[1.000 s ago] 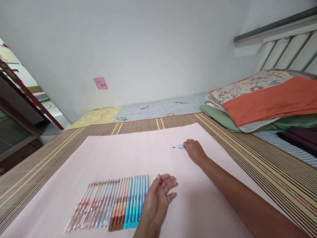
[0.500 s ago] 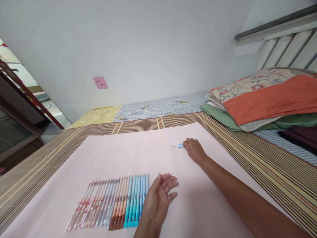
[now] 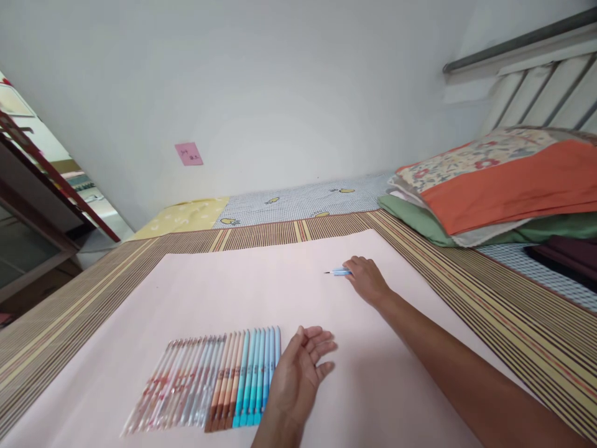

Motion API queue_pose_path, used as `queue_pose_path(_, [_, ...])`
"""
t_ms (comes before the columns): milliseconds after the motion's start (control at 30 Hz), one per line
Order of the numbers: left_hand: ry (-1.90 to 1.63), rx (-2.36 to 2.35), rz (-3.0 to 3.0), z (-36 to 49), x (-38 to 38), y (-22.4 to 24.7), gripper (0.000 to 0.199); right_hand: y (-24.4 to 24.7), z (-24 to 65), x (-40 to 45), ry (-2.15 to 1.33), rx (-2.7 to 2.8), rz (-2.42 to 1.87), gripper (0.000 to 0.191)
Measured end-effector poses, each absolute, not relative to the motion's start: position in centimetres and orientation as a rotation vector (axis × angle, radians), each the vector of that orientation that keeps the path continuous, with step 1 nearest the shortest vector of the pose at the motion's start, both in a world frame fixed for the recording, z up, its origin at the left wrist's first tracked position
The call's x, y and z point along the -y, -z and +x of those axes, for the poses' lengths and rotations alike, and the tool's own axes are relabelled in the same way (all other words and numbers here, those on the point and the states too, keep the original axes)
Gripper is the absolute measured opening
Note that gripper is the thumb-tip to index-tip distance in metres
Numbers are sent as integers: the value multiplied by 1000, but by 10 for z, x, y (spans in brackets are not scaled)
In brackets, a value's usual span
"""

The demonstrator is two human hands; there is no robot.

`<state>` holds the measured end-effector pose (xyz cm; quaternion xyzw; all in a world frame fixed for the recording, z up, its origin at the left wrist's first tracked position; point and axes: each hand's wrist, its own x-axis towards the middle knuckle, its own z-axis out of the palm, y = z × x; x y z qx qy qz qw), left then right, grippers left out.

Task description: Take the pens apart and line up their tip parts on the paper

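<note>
My right hand [image 3: 366, 278] is at the far right part of a pale pink sheet [image 3: 224, 286], fingers pinched on a light blue pen [image 3: 342, 271]. The pen's thin dark tip points left, and its rear part is hidden by the hand. Palm up beside a row of pens, my left hand [image 3: 301, 373] rests with its fingers apart and slightly curled, holding nothing. In that row lie several blue pens [image 3: 252, 373], several orange-brown pens [image 3: 226, 379] and several clear pinkish pens [image 3: 175, 386], side by side. My left wrist and palm cover part of the rightmost blue ones.
The sheet lies on a striped mat [image 3: 410, 249]. At the right are a stacked orange and floral pillow [image 3: 513, 180], green cloth [image 3: 420, 221] and dark folded cloth [image 3: 564, 255]. A white wall [image 3: 298, 93] with a pink note [image 3: 189, 154] stands behind.
My right hand has shifted very slightly, and a little more of the blue pen shows at its fingertips. My left hand and the row of pens stay put.
</note>
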<state>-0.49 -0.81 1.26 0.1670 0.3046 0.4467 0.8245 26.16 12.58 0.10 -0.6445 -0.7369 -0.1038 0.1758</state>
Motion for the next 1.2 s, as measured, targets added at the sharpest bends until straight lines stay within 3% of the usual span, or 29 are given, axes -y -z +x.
queue_pose_path(133, [-945, -659, 352, -5, 9, -12, 33, -2, 273, -128, 133, 2032, -1755, 29])
queue_pose_path(833, [-939, -661, 360, -4, 7, -7, 34, 0, 269, -138, 103, 2134, -1702, 20])
queue_pose_path(1200, [-927, -647, 375, -4, 11, -9, 34, 3, 291, -131, -10, 1916, -1733, 39])
